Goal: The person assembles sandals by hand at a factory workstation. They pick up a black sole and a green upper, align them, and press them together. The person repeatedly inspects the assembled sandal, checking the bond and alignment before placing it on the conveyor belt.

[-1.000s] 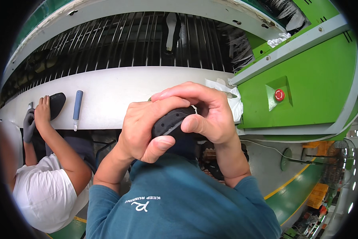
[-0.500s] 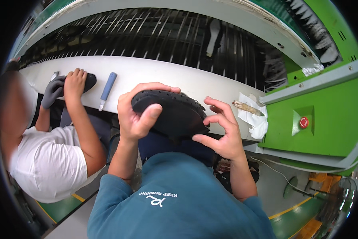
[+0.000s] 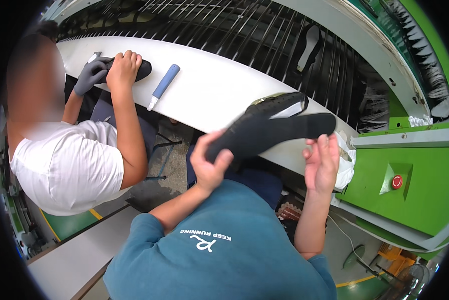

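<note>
Long white curved worktop [image 3: 214,90] runs 10 to 3 o'clock. Co-worker in white shirt [image 3: 64,165] at 9. Black flat-soled shoe [image 3: 269,127] at centre, gripped at its heel end by left hand [image 3: 209,162]. Right hand [image 3: 320,162] open, just under the toe. Blue-handled tool [image 3: 164,86] at 11.

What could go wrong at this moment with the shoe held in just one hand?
The left hand alone grips the black shoe by one end, with the right hand open beside it, not gripping; the far end could tip and the shoe slip. It might then drop onto the white table or the floor.
</note>
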A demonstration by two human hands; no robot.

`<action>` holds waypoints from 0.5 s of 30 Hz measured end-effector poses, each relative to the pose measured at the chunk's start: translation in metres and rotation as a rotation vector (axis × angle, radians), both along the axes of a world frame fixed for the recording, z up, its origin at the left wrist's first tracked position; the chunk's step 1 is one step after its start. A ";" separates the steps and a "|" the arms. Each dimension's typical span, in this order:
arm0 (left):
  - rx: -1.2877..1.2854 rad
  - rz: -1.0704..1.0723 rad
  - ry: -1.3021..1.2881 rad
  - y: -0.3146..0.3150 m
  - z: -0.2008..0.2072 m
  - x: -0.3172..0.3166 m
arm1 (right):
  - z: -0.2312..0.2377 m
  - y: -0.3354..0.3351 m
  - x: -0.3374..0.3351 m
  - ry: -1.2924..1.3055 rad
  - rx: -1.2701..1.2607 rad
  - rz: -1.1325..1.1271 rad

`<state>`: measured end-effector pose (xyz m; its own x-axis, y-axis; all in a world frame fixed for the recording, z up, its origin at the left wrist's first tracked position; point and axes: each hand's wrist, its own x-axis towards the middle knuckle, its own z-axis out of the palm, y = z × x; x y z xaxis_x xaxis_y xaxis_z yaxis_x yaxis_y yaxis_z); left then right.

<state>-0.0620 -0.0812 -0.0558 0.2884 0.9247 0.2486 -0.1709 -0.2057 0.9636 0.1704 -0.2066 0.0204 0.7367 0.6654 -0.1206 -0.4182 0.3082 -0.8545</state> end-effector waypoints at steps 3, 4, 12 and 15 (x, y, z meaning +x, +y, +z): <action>0.006 -0.457 -0.194 -0.002 -0.010 0.001 | 0.016 0.021 0.024 -0.195 -0.006 -0.076; -0.023 -0.399 -0.191 0.002 -0.007 0.014 | 0.027 0.031 0.023 -0.245 -0.039 -0.162; -0.210 -0.206 -0.260 0.082 0.036 0.119 | 0.065 0.054 -0.008 -1.060 -0.127 -0.139; 0.015 -0.190 -0.242 0.078 0.050 0.121 | 0.072 0.035 -0.005 -1.186 -0.179 -0.222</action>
